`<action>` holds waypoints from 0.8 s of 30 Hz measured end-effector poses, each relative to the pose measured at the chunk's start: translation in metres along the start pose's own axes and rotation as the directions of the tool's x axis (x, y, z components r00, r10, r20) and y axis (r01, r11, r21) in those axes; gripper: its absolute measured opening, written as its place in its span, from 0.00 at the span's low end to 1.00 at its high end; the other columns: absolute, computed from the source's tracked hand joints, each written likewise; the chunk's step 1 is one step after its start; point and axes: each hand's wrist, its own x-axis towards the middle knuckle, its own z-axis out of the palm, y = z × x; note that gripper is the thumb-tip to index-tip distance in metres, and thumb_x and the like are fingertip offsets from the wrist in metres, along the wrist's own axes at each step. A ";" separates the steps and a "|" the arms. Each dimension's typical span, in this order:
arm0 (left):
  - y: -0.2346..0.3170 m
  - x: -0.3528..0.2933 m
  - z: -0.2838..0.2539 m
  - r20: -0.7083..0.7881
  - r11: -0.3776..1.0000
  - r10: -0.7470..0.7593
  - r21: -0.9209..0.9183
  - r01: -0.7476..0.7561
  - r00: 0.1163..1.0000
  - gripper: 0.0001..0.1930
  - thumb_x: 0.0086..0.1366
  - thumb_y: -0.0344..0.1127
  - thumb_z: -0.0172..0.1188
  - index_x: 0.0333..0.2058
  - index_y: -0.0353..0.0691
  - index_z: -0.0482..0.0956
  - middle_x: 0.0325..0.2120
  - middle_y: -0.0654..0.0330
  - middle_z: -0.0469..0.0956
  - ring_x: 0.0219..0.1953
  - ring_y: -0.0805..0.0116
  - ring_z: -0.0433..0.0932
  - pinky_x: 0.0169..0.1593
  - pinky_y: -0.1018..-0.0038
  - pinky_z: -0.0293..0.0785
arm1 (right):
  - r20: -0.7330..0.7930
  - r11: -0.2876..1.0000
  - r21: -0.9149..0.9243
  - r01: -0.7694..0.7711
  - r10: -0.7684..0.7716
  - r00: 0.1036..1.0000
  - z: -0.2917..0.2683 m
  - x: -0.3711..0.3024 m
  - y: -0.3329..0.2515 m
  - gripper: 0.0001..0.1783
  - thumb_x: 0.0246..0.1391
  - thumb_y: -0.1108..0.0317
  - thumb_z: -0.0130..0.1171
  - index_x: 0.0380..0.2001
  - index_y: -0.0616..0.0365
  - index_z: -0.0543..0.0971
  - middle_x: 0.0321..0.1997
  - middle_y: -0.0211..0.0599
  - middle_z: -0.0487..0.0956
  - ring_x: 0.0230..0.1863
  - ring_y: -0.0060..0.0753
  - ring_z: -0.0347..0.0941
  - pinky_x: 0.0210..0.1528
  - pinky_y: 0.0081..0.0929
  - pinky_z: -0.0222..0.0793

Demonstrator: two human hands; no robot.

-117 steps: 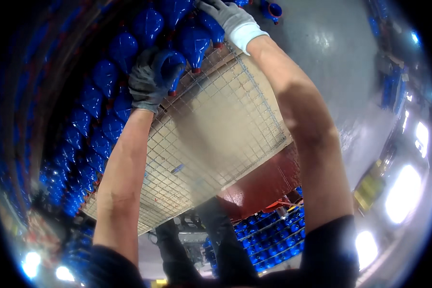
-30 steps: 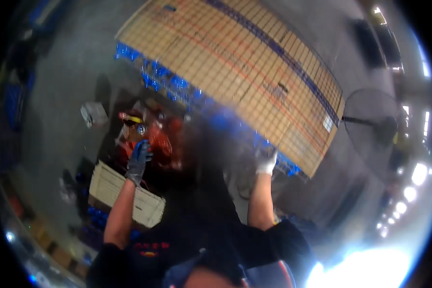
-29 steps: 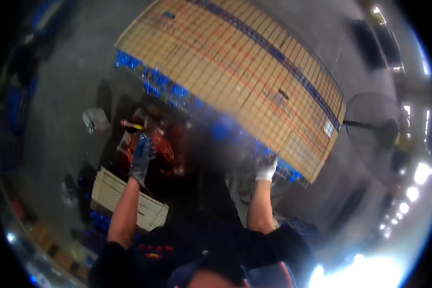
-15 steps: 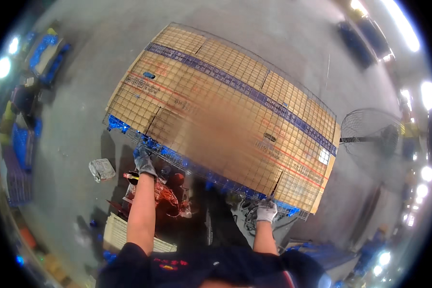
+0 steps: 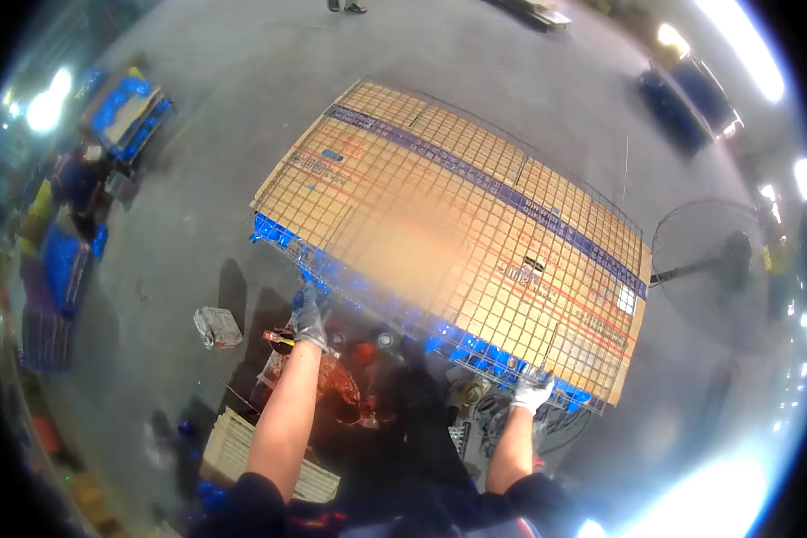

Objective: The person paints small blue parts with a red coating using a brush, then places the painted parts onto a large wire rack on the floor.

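A large wire mesh panel [image 5: 439, 206] lies over flattened brown cardboard [image 5: 565, 215] printed with a purple band and red lines. Blue plastic [image 5: 462, 345] shows along the near edge, under the mesh. My left hand [image 5: 309, 316], in a grey and blue glove, is closed around the near edge toward its left part. Farther right, my right hand [image 5: 533, 393], in a pale glove, grips the same edge near the right corner. The fingertips of both hands are partly hidden by the mesh and plastic. A smear blurs the middle of the cardboard.
Below my left hand lie red plastic wrapping [image 5: 339, 381] and a stack of cardboard [image 5: 229, 448]. A pale wrapped block [image 5: 217, 328] sits on the floor at left. Right of the panel stands a round-caged fan [image 5: 735, 260]. Blue-covered stacks [image 5: 130, 112] stand far left; a person's feet [image 5: 348, 7] show at the top.
The panel and both hands appear farther right and slightly lower in the picture, as does the floor around them, so the view has shifted. Both hands keep hold of the near edge.
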 end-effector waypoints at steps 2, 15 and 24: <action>0.000 0.007 0.004 0.003 1.000 0.004 0.001 -0.004 1.000 0.33 0.68 0.61 0.60 0.64 0.49 0.69 0.56 0.56 0.74 0.47 0.59 0.77 0.55 0.57 0.75 | -0.114 1.000 0.004 0.001 -0.001 0.993 -0.001 0.000 -0.005 0.09 0.62 0.64 0.61 0.40 0.58 0.80 0.47 0.44 0.82 0.49 0.48 0.77 0.61 0.51 0.71; -0.034 0.118 0.010 0.393 0.915 0.194 -0.403 -0.021 0.899 0.28 0.71 0.56 0.58 0.61 0.45 0.76 0.55 0.61 0.80 0.53 0.62 0.79 0.57 0.61 0.76 | 0.031 0.931 -0.361 -0.059 0.075 0.997 0.033 -0.050 -0.061 0.10 0.61 0.77 0.60 0.45 0.67 0.80 0.50 0.48 0.83 0.52 0.42 0.80 0.59 0.40 0.76; 0.045 0.076 0.069 0.588 0.908 0.352 -0.403 -0.113 0.728 0.26 0.72 0.46 0.57 0.64 0.42 0.72 0.59 0.56 0.77 0.59 0.57 0.76 0.62 0.60 0.74 | 0.556 0.077 -0.809 0.583 -0.223 0.801 0.116 -0.102 -0.049 0.03 0.59 0.82 0.61 0.35 0.64 0.79 0.36 0.34 0.80 0.37 0.27 0.77 0.42 0.29 0.78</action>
